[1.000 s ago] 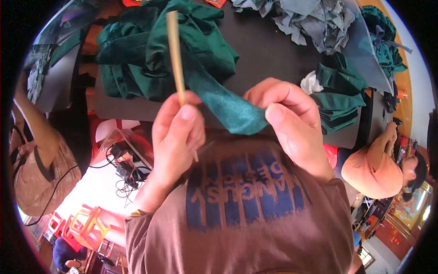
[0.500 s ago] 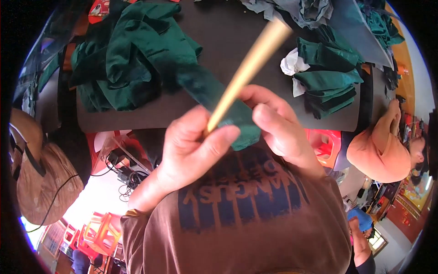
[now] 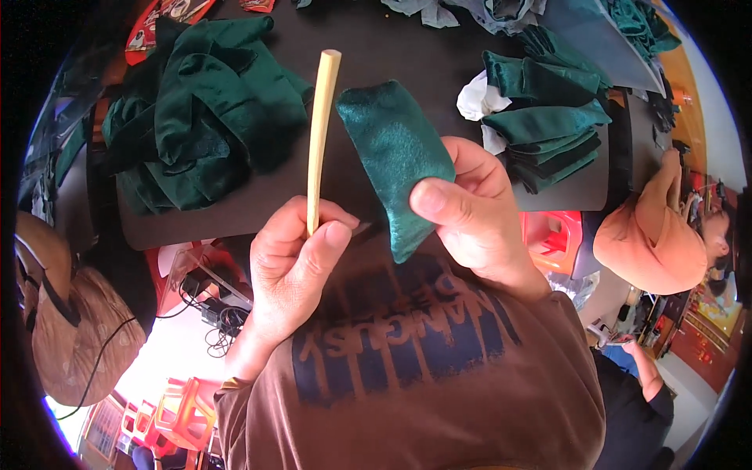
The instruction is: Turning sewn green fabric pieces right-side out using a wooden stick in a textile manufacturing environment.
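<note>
**Stick and green pouch held up over a dark table**

The left hand [image 3: 294,262] is closed round the lower end of a pale stick [image 3: 319,133], thumb pressed along its side; the stick stands nearly upright, its top reaching out over the table [image 3: 407,47]. The right hand [image 3: 474,215] pinches a small green pouch [image 3: 395,160] between thumb and fingers, the thumb lying across its lower half. The pouch is held just right of the stick, close but not touching it, and both hang in the air above the near edge of the table.

On the table left of the stick lies a loose heap of green cloth [image 3: 196,110], which crowds that side up to the table's left edge. Right of the pouch sits a stack of folded green pieces [image 3: 548,125], with a crumpled white scrap [image 3: 479,98] against its left side. More grey and green fabric lies along the far edge of the table. Between heap and stack a strip of bare dark tabletop runs straight behind the stick and pouch.

Beyond the table's right edge a person in an orange top [image 3: 650,243] bends forward, next to a red stool [image 3: 552,235]. Below the table's left corner are cables [image 3: 211,313] on the floor and a woven brown bag [image 3: 59,321].
</note>
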Demonstrator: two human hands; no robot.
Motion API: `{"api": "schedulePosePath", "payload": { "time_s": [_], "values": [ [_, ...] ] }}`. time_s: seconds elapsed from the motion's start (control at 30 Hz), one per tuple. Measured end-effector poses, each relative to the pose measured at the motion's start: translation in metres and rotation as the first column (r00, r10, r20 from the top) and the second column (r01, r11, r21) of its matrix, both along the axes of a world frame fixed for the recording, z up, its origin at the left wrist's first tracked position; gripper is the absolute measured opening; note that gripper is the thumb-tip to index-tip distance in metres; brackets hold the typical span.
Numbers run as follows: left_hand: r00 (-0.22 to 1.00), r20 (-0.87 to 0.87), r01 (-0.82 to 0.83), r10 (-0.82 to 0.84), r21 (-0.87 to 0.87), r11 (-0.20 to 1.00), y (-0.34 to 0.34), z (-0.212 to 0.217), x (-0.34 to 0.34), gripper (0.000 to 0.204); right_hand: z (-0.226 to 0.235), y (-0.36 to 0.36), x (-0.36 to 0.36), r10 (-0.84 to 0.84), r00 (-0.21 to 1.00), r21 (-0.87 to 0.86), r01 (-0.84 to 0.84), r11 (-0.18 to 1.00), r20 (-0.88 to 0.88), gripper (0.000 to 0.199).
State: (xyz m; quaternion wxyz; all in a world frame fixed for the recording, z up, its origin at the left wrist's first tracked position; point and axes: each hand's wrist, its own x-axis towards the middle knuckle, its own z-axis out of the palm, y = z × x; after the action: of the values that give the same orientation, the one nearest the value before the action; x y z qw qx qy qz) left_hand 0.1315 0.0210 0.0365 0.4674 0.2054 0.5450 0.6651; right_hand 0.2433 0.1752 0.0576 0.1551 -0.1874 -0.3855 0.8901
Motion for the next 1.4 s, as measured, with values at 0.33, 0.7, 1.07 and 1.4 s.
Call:
{"api": "schedulePosePath", "payload": {
  "time_s": [0.33,0.7,1.07,1.4],
  "values": [
    [0.97,0.234,0.018,-0.065,0.197,0.98,0.008,0.002,0.002,0.015,-0.002,-0.01,-0.001,0.079,0.997,0.272,-0.072,0.96,-0.013,0.015],
    [0.992,0.127,0.001,-0.027,0.202,0.979,0.01,0.008,0.002,0.018,-0.006,-0.011,-0.002,0.182,0.979,-0.052,-0.178,0.983,0.091,0.013],
    [0.987,0.16,-0.01,-0.028,0.229,0.973,0.021,0.017,0.0,0.011,-0.006,-0.01,-0.002,0.316,0.947,-0.277,-0.289,0.916,0.058,0.023],
    [0.967,0.252,-0.036,-0.026,0.238,0.971,0.023,0.021,0.001,0.006,0.001,-0.012,-0.005,0.304,0.949,-0.281,-0.268,0.922,0.09,0.024]
  ]
}}
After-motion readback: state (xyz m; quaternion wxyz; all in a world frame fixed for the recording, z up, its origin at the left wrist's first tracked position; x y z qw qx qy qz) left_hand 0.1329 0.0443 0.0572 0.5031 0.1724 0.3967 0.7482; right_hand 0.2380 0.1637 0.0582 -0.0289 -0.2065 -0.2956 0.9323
